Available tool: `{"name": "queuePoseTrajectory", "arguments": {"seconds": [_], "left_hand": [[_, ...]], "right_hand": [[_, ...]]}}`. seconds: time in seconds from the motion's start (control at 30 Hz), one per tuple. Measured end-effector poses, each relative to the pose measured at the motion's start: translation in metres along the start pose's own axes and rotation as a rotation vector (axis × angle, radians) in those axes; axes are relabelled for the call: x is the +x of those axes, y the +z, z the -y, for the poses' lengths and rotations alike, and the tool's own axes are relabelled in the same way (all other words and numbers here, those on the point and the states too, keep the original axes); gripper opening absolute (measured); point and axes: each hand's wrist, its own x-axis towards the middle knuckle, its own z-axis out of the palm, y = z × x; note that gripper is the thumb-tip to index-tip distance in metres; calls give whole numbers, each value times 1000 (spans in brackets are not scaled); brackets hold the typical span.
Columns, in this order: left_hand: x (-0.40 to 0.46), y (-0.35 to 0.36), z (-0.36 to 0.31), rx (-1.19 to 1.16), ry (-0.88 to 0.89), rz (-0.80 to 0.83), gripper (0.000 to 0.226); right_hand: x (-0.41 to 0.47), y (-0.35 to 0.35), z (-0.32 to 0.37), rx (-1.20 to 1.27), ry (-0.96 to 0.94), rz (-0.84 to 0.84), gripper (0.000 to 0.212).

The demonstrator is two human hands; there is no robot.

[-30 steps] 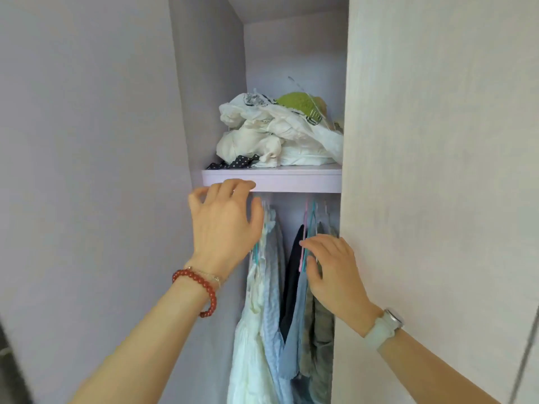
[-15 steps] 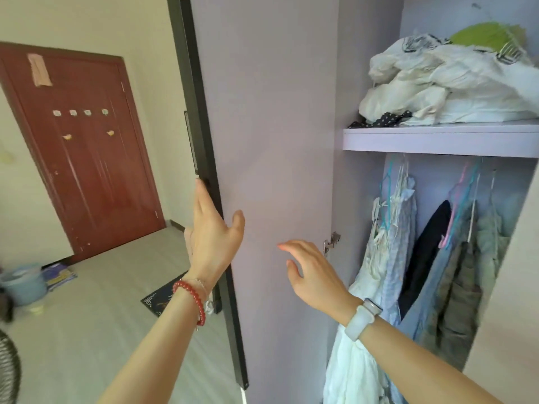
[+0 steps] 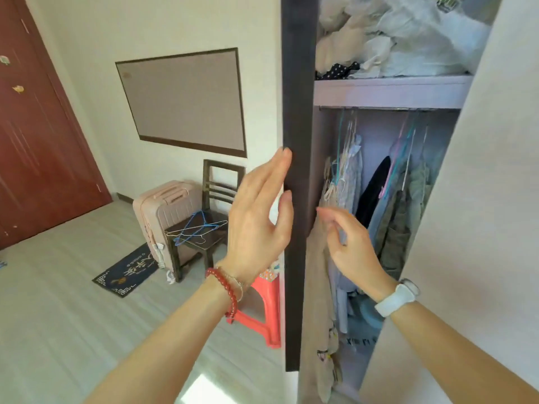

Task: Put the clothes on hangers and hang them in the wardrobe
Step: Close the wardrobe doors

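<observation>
Hands [image 3: 258, 217] beside dark-edged wardrobe door [image 3: 295, 182]

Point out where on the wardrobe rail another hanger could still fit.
A bare stretch of rail shows between the pale garments and the black garment. Rightward, pink and teal hangers crowd it. The shelf above is piled with white clothes.

Cream wall [image 3: 175, 24] with framed grey board [image 3: 183, 100]; red-brown door [image 3: 38, 126] at left; pale wood-grain floor [image 3: 58, 316]; dark wooden chair [image 3: 215, 193]; pink suitcase [image 3: 166, 205]; dark doormat [image 3: 128, 269]; red plastic stool [image 3: 262, 310]; sunlight patch on floor.
</observation>
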Motion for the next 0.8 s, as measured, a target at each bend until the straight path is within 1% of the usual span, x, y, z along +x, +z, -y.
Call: {"name": "queuePoseTrajectory", "arguments": {"seconds": [0.1,0.17,0.23,0.3,0.37,0.43,0.5,0.53,0.67,0.8], "left_hand": [[11,43,-13,-7,125,170,48],[21,77,-23,3,156,261,50],[31,111,-32,19,178,326,53],[40,143,-40,39,171,389,56],[49,173,-43,76,161,452,58],[55,198,-43,134,163,492,61],[61,220,-41,203,179,502,65],[64,229,-40,233,191,504,67],[78,262,-30,310,241,521,73],[90,285,-20,324,271,507,68]], "right_hand": [[-10,-31,-10,-9,37,-160,29],[-19,-52,-16,-51,57,-261,31],[-28,-70,-24,-98,95,-322,36],[-36,-83,-34,-135,167,-308,41],[-39,-88,-46,-176,264,-220,47],[-36,-90,-60,-195,339,-109,57],[-27,-90,-74,-167,397,-15,65],[-21,-90,-81,-145,432,3,67],[6,-101,-105,-65,599,-42,70],[23,-112,-128,-8,645,-101,68]]}}
